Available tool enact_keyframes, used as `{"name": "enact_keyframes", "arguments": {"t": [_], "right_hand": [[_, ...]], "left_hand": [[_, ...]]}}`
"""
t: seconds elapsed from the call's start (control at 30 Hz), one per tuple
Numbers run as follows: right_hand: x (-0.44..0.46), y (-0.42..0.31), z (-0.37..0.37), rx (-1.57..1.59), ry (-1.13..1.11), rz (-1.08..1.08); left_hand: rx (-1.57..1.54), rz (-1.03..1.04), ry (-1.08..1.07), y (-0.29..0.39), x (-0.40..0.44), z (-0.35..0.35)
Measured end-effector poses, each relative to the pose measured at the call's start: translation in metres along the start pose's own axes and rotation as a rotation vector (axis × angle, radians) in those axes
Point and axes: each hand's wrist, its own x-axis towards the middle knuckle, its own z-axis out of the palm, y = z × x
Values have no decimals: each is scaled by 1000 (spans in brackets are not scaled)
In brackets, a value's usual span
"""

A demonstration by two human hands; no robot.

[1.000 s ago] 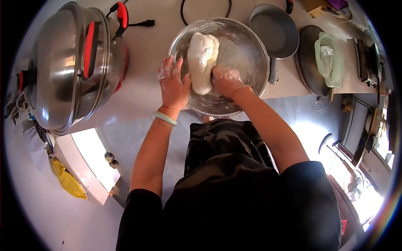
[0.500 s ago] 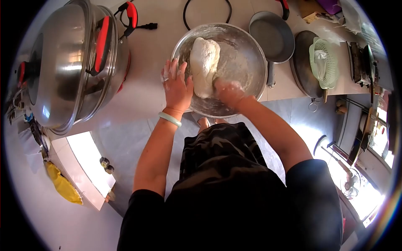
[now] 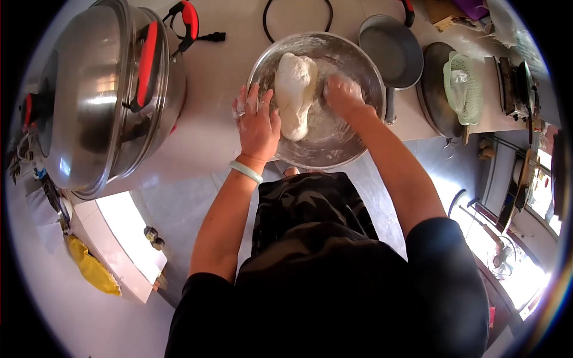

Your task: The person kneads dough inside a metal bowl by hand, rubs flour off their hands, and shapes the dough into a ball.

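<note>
A long lump of dough [image 3: 295,89], dusted with flour at its upper end, lies in the left half of a wide steel bowl [image 3: 375,128]. Loose flour [image 3: 327,128] coats the bowl's floor and wall. My left hand [image 3: 258,122], floury at the fingertips, is spread at the bowl's left rim beside the dough. Inside the bowl, right of the dough and apart from it, my right hand [image 3: 344,95] has its fingers curled in and floured. Whatever may be in those fingers is hidden.
At the left stands a large lidded steel pot [image 3: 89,89]. A grey frying pan [image 3: 391,53] sits close to the bowl's right, then a round dark lid [image 3: 434,89] with a green basket [image 3: 462,89]. A black cable [image 3: 267,21] curves behind the bowl.
My right hand has moved up and to the right, away from the dough's lower side. My left hand stays at the rim. The dough's outline has changed slightly.
</note>
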Motion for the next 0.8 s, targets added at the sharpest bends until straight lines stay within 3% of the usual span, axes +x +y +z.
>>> {"name": "enact_keyframes", "arguments": {"t": [0.03, 0.1, 0.13, 0.2, 0.33, 0.4, 0.5, 0.6, 0.63, 0.73, 0.8], "right_hand": [[2, 5, -10, 62, -50, 12], [-5, -8, -35, 1103, 44, 471], [-3, -27, -18, 906, 90, 363], [-18, -46, -10, 974, 148, 294], [12, -11, 26, 404, 121, 246], [10, 11, -16, 868, 187, 440], [-13, -19, -22, 730, 84, 250], [-42, -36, -10, 535, -18, -72], [-44, -24, -27, 481, -136, -84], [-32, 20, 13, 309, -24, 82], [-37, 14, 12, 416, -48, 165]], "left_hand": [[-4, 2, 1, 0, 0, -2], [5, -8, 4, -1, 0, -1], [5, -12, 4, -1, 0, 0], [6, -12, -2, -1, -1, 1], [15, -19, -1, -1, 1, -1], [24, -16, -5, -2, 1, -2], [20, -13, 8, -2, 3, 1], [30, -12, 1, -2, -1, 0], [35, -11, -1, -3, 0, 0], [35, -3, 19, -2, -1, 1], [42, -9, 27, -3, -1, 2]]}}
